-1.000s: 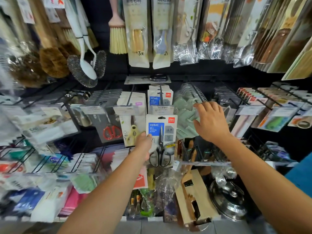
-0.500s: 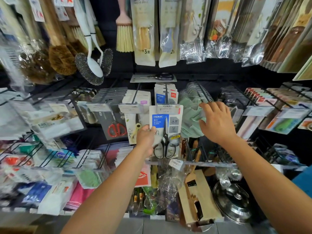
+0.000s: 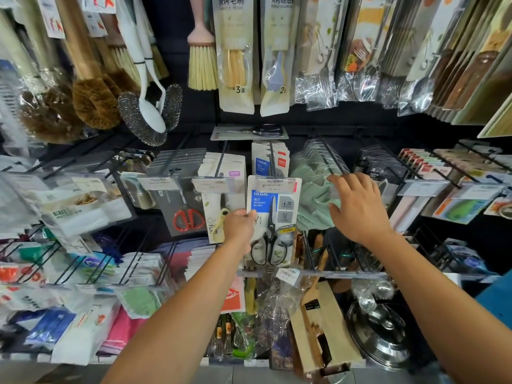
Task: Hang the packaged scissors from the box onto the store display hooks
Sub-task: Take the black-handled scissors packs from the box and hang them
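Your left hand (image 3: 239,227) is clamped on the left edge of the scissors pack (image 3: 273,217), thumb and fingers pinching the card just below its blue panel, and the pack now sits higher and further in than it did a second ago: its top edge has come up behind the price tag (image 3: 275,185) at the tip of the display hook (image 3: 273,162). That hook runs off toward twelve o'clock, with more packs of the same scissors (image 3: 268,159) already threaded on it further back. Your right hand (image 3: 357,206), at three o'clock from the pack, lies flat with fingers spread apart on the green packets (image 3: 313,200) of the neighbouring hook, gripping nothing, and it has hardly shifted over the last second. Judging by this, you are in the threading step, and the rise means the hang hole is near the hook's tip; whether the hook has actually passed through the hole is hidden by the price tag, so I cannot tell. At nine o'clock from your left hand hang the red-handled scissors (image 3: 188,220), well clear of your work. The supply box is not in view. Keep the card square to the hook as you push it back toward twelve o'clock, or the hole may snag.
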Tool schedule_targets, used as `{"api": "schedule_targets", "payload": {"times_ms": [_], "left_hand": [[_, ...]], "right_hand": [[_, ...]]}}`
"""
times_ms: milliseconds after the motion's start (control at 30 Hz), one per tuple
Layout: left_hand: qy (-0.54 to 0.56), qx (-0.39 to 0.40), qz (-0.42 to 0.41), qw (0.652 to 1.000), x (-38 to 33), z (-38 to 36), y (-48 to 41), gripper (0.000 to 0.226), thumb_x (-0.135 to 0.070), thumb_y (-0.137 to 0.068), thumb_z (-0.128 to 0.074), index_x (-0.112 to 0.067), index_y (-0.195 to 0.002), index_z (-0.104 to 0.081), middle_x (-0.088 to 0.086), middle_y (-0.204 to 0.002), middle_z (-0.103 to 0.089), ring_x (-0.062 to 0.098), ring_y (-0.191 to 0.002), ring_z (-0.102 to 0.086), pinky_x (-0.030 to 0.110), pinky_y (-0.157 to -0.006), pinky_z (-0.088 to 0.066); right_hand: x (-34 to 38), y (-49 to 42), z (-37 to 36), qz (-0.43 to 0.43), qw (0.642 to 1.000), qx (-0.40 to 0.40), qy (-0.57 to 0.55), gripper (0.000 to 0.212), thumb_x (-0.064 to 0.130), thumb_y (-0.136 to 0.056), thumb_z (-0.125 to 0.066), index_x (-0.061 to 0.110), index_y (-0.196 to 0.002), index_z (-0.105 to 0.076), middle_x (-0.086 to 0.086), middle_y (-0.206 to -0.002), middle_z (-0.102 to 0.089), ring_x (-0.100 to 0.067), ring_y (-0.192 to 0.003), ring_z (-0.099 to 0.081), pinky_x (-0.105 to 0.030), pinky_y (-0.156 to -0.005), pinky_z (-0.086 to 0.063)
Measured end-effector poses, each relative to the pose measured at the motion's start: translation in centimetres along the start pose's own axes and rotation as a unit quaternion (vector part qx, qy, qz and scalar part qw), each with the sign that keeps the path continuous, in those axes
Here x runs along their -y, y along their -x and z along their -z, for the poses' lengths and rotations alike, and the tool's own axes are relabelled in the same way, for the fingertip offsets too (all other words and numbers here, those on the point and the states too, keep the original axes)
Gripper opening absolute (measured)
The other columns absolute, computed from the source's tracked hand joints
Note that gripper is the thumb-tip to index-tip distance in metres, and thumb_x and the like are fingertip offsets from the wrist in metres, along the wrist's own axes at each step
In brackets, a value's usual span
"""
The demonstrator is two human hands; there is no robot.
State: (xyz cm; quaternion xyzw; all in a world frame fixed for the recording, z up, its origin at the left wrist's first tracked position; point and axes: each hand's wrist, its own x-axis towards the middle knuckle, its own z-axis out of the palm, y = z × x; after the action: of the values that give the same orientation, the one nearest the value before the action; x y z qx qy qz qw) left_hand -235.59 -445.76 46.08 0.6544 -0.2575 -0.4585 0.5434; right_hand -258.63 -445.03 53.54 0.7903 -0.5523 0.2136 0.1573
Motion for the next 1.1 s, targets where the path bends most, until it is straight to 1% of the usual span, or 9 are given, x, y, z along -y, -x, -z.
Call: {"api": "schedule_targets", "payload": {"times_ms": [133,200,233,333,533,700,767,900,1100], "left_hand": [[-0.022,-0.006,0.012,1.0,-0.7,-0.5,-0.8,0.028,-0.024,-0.096,-0.06,-0.019,-0.069,-0.054,-0.003,-0.073,-0.05,0.014,-0.063,-0.04,0.042,-0.071,-0.044],[-0.02,0.0,0.022,1.0,-1.3,-0.8,-1.1,0.015,-0.024,-0.096,-0.06,-0.011,-0.101,-0.067,0.005,-0.096,-0.061,0.026,-0.088,-0.055,0.051,-0.083,-0.05],[-0.01,0.001,0.036,0.999,-1.6,-1.0,-1.4,0.027,-0.023,-0.096,-0.06,-0.01,-0.12,-0.063,0.009,-0.114,-0.062,0.032,-0.106,-0.056,0.056,-0.091,-0.049],[0.008,0.018,0.061,0.998,-2.3,-1.6,-2.3,0.042,-0.021,-0.097,-0.058,-0.01,-0.137,-0.051,0.012,-0.142,-0.05,0.036,-0.13,-0.046,0.06,-0.102,-0.043],[0.03,0.003,0.081,0.996,-3.3,-2.6,-4.3,0.043,-0.023,-0.096,-0.058,-0.011,-0.137,-0.05,0.01,-0.129,-0.056,0.034,-0.117,-0.053,0.06,-0.101,-0.045],[-0.197,0.011,0.022,0.98,-2.7,-2.8,-6.6,0.066,-0.037,-0.088,-0.067,-0.004,-0.137,-0.039,0.004,-0.114,-0.057,0.021,-0.108,-0.056,0.027,-0.088,-0.048],[-0.103,0.028,0.03,0.994,-3.2,-3.2,-7.4,0.054,-0.033,-0.092,-0.062,-0.001,-0.131,-0.043,0.004,-0.097,-0.053,0.022,-0.096,-0.055,0.029,-0.079,-0.047],[0.022,0.058,0.109,0.992,-3.6,-3.3,-8.5,0.048,-0.028,-0.09,-0.059,-0.004,-0.131,-0.054,0.012,-0.118,-0.058,0.033,-0.098,-0.057,0.047,-0.079,-0.049],[-0.034,0.152,0.193,0.969,-2.3,-0.5,-6.2,0.056,-0.039,-0.097,-0.053,-0.007,-0.142,-0.041,0.02,-0.14,-0.047,0.04,-0.121,-0.05,0.057,-0.093,-0.045]], "right_hand": [[0.2,0.0,0.0,-0.002,1.0,0.003,0.005,0.057,0.018,-0.077,-0.068,0.011,-0.13,-0.051,-0.01,-0.117,-0.058,-0.034,-0.116,-0.046,-0.045,-0.101,-0.037],[0.2,0.0,0.0,-0.001,1.0,0.006,0.009,0.057,0.019,-0.077,-0.068,0.011,-0.13,-0.051,-0.01,-0.117,-0.058,-0.034,-0.116,-0.046,-0.045,-0.101,-0.037],[0.1,0.0,0.0,-0.002,1.0,0.008,0.011,0.057,0.019,-0.077,-0.068,0.011,-0.131,-0.05,-0.01,-0.118,-0.058,-0.034,-0.116,-0.046,-0.045,-0.101,-0.037],[0.2,0.0,0.1,-0.006,1.0,0.014,0.017,0.058,0.02,-0.078,-0.068,0.011,-0.132,-0.05,-0.009,-0.119,-0.058,-0.034,-0.118,-0.045,-0.045,-0.101,-0.036],[0.2,0.0,0.1,-0.015,0.999,0.025,0.019,0.058,0.022,-0.079,-0.067,0.012,-0.133,-0.048,-0.009,-0.122,-0.056,-0.033,-0.121,-0.043,-0.044,-0.103,-0.035],[0.4,-0.1,0.4,-0.027,0.999,0.04,0.018,0.058,0.024,-0.082,-0.064,0.015,-0.136,-0.045,-0.007,-0.128,-0.053,-0.032,-0.126,-0.038,-0.044,-0.107,-0.032],[0.5,-0.2,0.5,-0.027,0.999,0.042,0.018,0.058,0.024,-0.082,-0.065,0.014,-0.136,-0.045,-0.007,-0.128,-0.054,-0.032,-0.126,-0.039,-0.044,-0.106,-0.032],[0.5,-0.2,0.7,-0.028,0.998,0.05,0.017,0.058,0.026,-0.083,-0.064,0.014,-0.136,-0.045,-0.008,-0.129,-0.053,-0.032,-0.126,-0.038,-0.044,-0.105,-0.032],[0.4,-0.2,0.5,-0.026,0.999,0.04,0.015,0.058,0.026,-0.082,-0.063,0.015,-0.136,-0.046,-0.008,-0.126,-0.055,-0.033,-0.123,-0.041,-0.044,-0.105,-0.033]]}}
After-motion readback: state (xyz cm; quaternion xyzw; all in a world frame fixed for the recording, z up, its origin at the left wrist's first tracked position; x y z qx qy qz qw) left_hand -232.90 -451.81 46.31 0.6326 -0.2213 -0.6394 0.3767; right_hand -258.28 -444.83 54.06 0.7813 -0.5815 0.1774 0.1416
